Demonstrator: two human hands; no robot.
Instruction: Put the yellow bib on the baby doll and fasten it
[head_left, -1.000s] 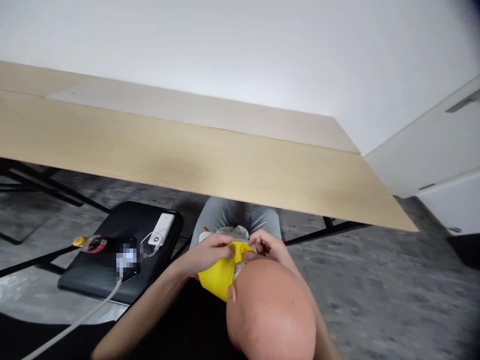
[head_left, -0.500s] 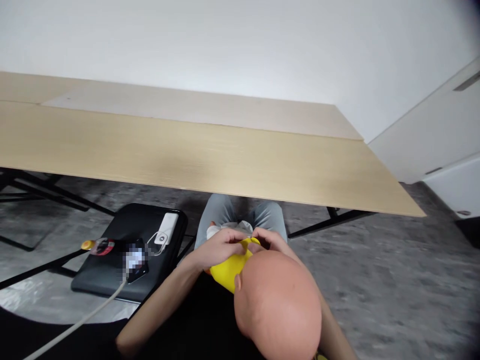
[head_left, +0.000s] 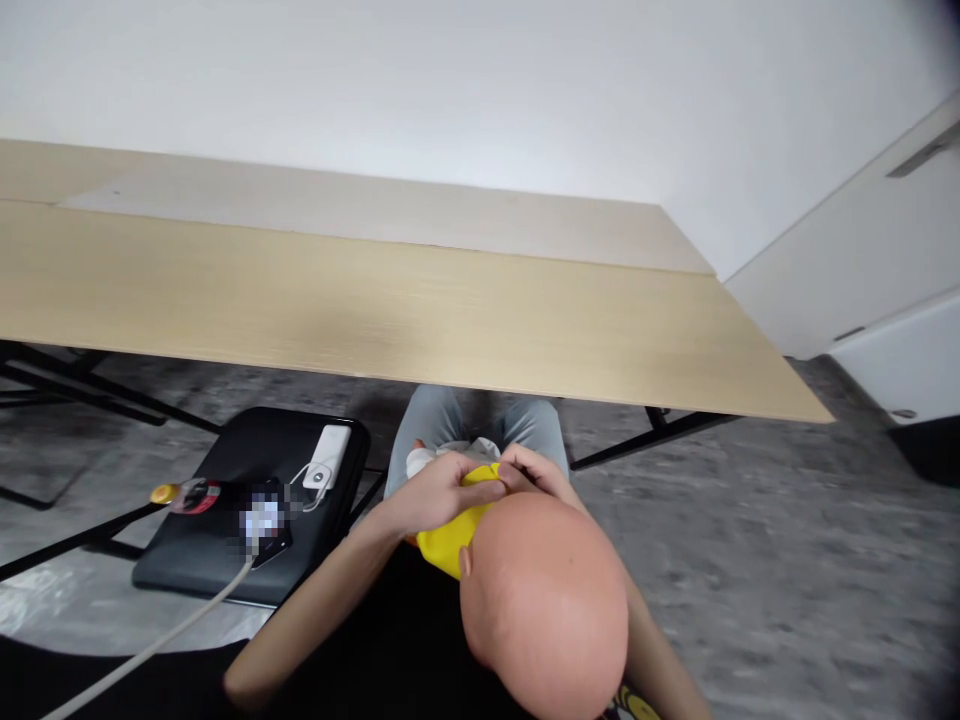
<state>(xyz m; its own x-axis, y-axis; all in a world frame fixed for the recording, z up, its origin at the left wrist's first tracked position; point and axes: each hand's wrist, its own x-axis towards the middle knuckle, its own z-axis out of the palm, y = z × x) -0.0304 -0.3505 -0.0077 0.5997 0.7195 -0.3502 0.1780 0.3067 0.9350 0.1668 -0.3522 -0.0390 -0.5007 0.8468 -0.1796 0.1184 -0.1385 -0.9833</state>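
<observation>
A bald baby doll [head_left: 551, 600] rests on my lap, its head toward me, so its front is mostly out of sight. Yellow cloth [head_left: 454, 540], perhaps a bib or top, covers its upper body. My left hand [head_left: 442, 492] is closed on the yellow cloth near the doll's neck, thumb and fingers pressed together. Just to its right, my right hand [head_left: 541, 472] is closed at the cloth's upper edge, its fingertips partly hidden by the doll's head. White fabric [head_left: 480, 450] shows beyond my hands, between my knees.
A long wooden table [head_left: 420, 310] stands ahead against a white wall. At left, a black chair seat [head_left: 202, 560] bears a bottle with a yellow cap [head_left: 163, 494], a phone [head_left: 271, 552] and a white power bank [head_left: 328, 460] with a cable. Table legs [head_left: 637, 445] stand at right.
My left thumb has shifted along the yellow cloth toward the right hand, and both hands have drawn closer together. The view has turned slightly.
</observation>
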